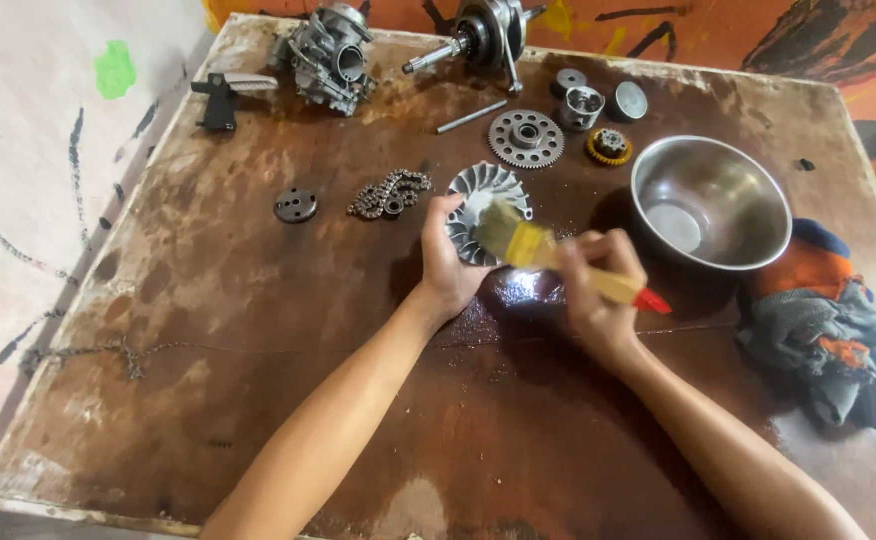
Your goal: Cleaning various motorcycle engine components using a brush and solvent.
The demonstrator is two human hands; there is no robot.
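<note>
The left hand (pixel 448 262) grips a round, silvery cast-metal disc with curved fan-like fins (pixel 478 205), fingers curled around its near-left rim, tilting it up off the stained brown wooden tabletop (pixel 258 330). The right hand (pixel 598 285) is closed around the yellow wooden handle of a flat paintbrush with a red tip on the handle end (pixel 558 255); its pale bristles lie against the disc's right side, just beside the left thumb.

The finned disc looks rigid and fairly heavy for its size, judging by the solid casting. The wet sheen on the table below the hands suggests that it may be slick, so the rim, where the left hand already has it, seems the safest hold; the thin fin edges would likely dig into the fingers. The brush is light, its bristles soft and yielding.

Just beyond the left hand lies a heaped dark metal roller chain (pixel 390 193), and further left a small dark round plate (pixel 296 204). Beyond the right hand sits a toothed steel sprocket (pixel 526 138). To the right of the right hand stands an empty shiny steel bowl (pixel 710 202), and past it a crumpled grey and orange rag (pixel 828 330).
</note>
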